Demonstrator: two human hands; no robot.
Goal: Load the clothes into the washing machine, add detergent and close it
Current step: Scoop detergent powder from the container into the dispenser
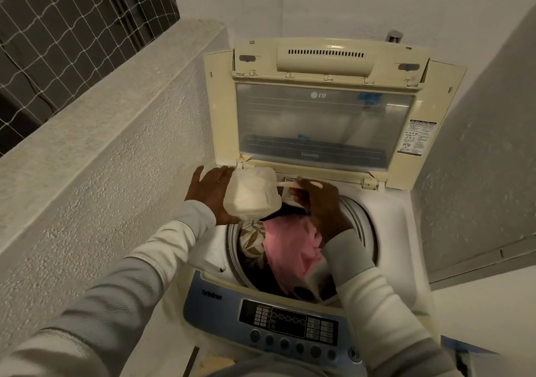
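Note:
A top-loading washing machine (391,220) stands with its cream lid (324,115) folded up against the back wall. Pink clothes (293,249) and a leaf-patterned cloth (253,239) lie in the drum. My left hand (210,192) holds a translucent container of white detergent powder (251,195) over the drum's back left rim. My right hand (319,202) pinches a pale plastic scoop (293,184) whose tip reaches into the container's mouth.
The blue control panel (278,318) with buttons runs along the machine's front edge. A rough plastered wall (101,173) with a ledge stands close on the left, netting (72,23) above it. White walls close in behind and on the right.

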